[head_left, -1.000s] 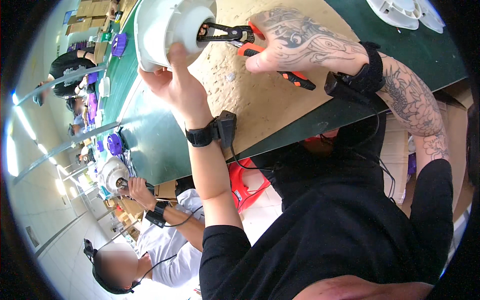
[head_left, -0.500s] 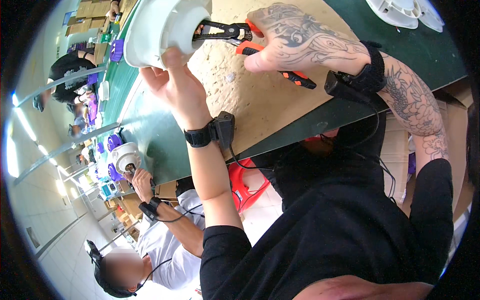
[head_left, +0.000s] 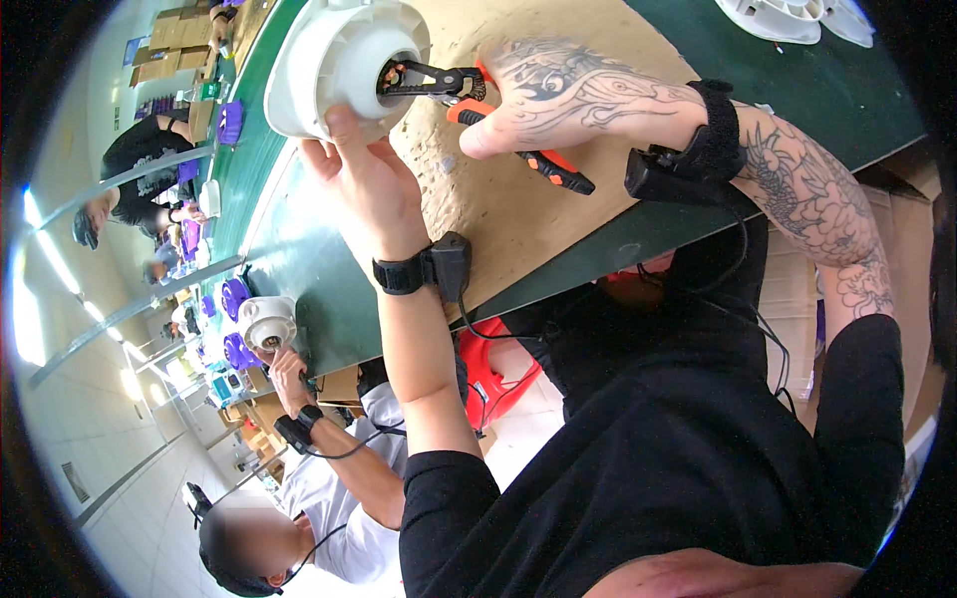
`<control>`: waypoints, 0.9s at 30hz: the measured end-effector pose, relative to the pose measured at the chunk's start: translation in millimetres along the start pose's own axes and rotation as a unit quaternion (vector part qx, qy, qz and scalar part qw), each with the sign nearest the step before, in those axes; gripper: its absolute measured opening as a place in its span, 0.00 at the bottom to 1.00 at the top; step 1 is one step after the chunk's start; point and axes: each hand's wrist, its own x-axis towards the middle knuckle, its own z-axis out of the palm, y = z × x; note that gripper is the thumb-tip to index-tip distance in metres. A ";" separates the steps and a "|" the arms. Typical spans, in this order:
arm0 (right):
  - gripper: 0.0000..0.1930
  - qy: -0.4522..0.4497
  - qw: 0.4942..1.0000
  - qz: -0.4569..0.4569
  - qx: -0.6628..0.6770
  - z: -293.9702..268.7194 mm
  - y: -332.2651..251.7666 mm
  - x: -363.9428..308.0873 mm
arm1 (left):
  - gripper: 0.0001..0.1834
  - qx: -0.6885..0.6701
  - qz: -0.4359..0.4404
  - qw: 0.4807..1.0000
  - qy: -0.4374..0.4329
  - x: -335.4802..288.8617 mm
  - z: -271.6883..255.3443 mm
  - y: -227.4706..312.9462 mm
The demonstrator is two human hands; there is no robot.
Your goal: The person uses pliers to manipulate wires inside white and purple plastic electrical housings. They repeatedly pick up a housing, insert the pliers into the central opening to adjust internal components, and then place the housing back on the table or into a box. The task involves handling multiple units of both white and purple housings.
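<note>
My left hand (head_left: 374,194) grips the lower rim of a white plastic housing (head_left: 299,75), thumb on its outside and fingers partly hidden behind it. The housing is tilted, its round opening facing right. My right hand (head_left: 558,95) is closed around a pair of pliers (head_left: 518,154) with orange and black handles. Their black jaws (head_left: 424,80) reach into the opening, where small copper-coloured parts show. Whether the jaws are clamped on those parts I cannot make out.
Brown cardboard (head_left: 538,199) covers part of the green table (head_left: 658,234). More white plastic parts (head_left: 788,18) lie at the far right. On the left, a co-worker's hand (head_left: 289,379) holds a similar white housing (head_left: 267,324). Purple parts (head_left: 231,122) stand along the table. A red stool (head_left: 488,374) is below.
The housing has shifted slightly right, and the pliers with my right hand have moved a little left and tipped more steeply. Both hands keep their hold.
</note>
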 end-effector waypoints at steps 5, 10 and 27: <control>0.28 0.025 0.999 -0.024 0.007 8.2 5.9 3.9 | 0.25 0.007 -0.015 1.000 0.010 -2.5 -3.5 -1.6; 0.29 -0.070 0.994 -0.050 0.069 -1.0 -2.2 0.7 | 0.27 0.026 0.036 0.999 0.014 -3.8 -5.4 -0.5; 0.30 -0.048 0.996 0.008 0.075 -1.5 -6.8 -9.5 | 0.28 0.007 0.077 0.997 -0.020 -5.5 -5.9 -5.0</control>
